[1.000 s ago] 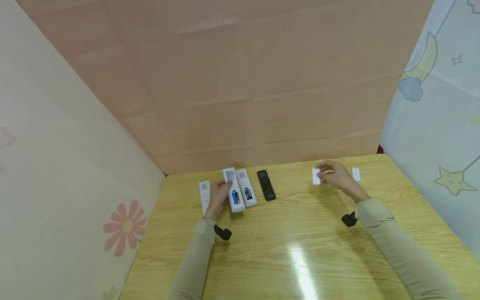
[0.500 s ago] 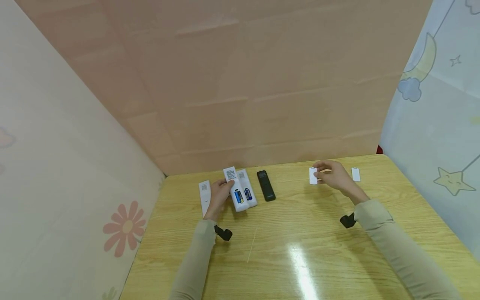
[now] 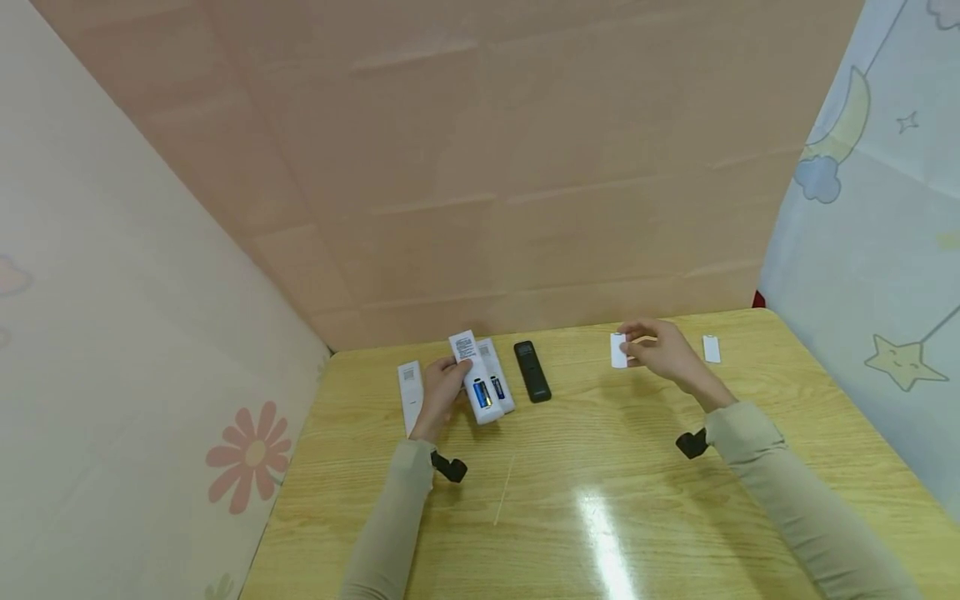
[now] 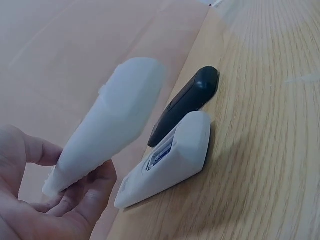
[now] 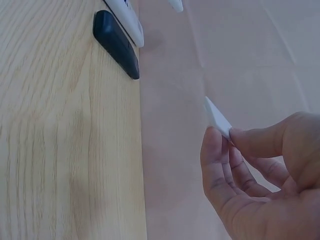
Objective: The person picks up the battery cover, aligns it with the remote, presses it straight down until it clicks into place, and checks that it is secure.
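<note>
Three white remotes (image 3: 476,375) (image 3: 492,367) (image 3: 410,396) on show here, and just one black remote (image 3: 532,372)! Two white covers (image 3: 617,350) (image 3: 712,349), two hands (image 3: 441,390) (image 3: 663,354), two sleeves (image 3: 384,525) (image 3: 810,500), two black wrist cameras (image 3: 452,469) (image 3: 692,444), one wooden table (image 3: 540,483). And two battery bays (image 3: 482,393) (image 3: 498,387) showing blue, though how many cells sit in each is too small to call for certain from up here.

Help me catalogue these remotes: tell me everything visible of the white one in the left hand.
The white remote control is long, slim, smooth and plastic-looking, with a rounded near end. Its back faces the head camera: blue battery casing shows uncovered toward the person's end, and printed text, too small to read, lies toward the far end. The left hand grips it near the text, between thumb and fingers, clear of the table. Its front is not clearly shown.
</note>
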Action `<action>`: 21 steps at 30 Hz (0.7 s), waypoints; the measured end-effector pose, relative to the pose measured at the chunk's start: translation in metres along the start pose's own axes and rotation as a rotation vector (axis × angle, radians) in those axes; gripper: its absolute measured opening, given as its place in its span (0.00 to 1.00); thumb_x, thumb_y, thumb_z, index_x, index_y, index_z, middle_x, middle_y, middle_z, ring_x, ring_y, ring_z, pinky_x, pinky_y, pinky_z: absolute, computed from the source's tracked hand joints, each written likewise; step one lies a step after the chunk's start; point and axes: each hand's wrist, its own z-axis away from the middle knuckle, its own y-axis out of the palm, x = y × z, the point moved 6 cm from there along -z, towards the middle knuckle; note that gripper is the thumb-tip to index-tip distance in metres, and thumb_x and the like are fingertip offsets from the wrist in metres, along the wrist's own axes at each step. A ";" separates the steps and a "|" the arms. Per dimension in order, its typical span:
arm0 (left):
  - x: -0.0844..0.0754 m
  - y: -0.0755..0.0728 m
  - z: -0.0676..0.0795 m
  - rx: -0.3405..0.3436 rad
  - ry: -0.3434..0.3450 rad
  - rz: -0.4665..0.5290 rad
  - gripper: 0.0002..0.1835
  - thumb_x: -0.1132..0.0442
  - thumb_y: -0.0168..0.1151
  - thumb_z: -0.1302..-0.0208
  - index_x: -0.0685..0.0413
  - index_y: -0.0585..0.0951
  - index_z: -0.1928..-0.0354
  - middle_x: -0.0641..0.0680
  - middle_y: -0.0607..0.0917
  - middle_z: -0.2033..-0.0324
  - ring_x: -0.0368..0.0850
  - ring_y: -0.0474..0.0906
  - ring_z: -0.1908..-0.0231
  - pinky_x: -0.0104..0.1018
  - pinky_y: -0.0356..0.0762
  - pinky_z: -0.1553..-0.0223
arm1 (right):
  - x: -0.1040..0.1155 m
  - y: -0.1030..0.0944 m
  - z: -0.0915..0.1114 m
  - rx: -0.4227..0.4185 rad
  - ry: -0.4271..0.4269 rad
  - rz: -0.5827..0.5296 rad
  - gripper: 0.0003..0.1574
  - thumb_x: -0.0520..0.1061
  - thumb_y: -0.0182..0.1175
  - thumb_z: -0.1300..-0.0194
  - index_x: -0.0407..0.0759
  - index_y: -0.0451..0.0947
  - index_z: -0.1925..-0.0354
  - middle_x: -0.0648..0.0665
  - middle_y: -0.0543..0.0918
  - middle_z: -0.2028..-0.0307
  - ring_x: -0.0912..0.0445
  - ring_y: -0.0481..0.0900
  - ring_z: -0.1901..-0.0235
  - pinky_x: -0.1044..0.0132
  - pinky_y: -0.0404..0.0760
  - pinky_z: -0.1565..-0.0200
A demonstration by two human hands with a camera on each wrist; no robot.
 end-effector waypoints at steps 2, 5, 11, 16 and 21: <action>-0.001 0.001 0.001 0.003 0.009 0.001 0.28 0.54 0.62 0.31 0.64 0.73 0.35 0.60 0.85 0.50 0.51 0.86 0.57 0.49 0.85 0.55 | 0.003 0.002 0.000 0.004 -0.006 -0.006 0.20 0.39 0.56 0.25 0.35 0.71 0.39 0.32 0.75 0.46 0.39 0.81 0.50 0.61 0.87 0.58; -0.002 0.002 0.003 0.011 0.009 -0.006 0.27 0.54 0.62 0.31 0.62 0.74 0.36 0.59 0.86 0.52 0.50 0.86 0.58 0.51 0.85 0.55 | 0.006 0.004 0.002 0.014 -0.008 -0.021 0.20 0.40 0.57 0.25 0.35 0.71 0.39 0.32 0.75 0.46 0.39 0.81 0.50 0.61 0.87 0.57; -0.007 0.005 0.007 0.045 -0.003 0.001 0.27 0.52 0.63 0.30 0.59 0.75 0.36 0.57 0.85 0.51 0.50 0.85 0.56 0.51 0.84 0.53 | 0.010 0.007 0.005 0.023 0.006 -0.024 0.20 0.43 0.57 0.25 0.38 0.72 0.39 0.33 0.75 0.45 0.40 0.82 0.51 0.61 0.86 0.56; -0.010 0.008 0.010 0.040 -0.004 0.008 0.26 0.54 0.64 0.31 0.61 0.75 0.37 0.59 0.85 0.50 0.51 0.85 0.56 0.45 0.85 0.57 | 0.016 0.013 0.008 0.028 -0.001 -0.027 0.20 0.43 0.58 0.25 0.39 0.72 0.39 0.34 0.75 0.46 0.41 0.82 0.51 0.61 0.86 0.56; -0.013 0.012 0.014 0.049 -0.006 0.001 0.26 0.54 0.64 0.31 0.61 0.75 0.37 0.59 0.85 0.50 0.51 0.85 0.56 0.50 0.84 0.54 | 0.022 0.020 0.010 0.035 -0.029 -0.033 0.19 0.42 0.57 0.25 0.39 0.73 0.40 0.34 0.76 0.48 0.42 0.83 0.54 0.61 0.86 0.57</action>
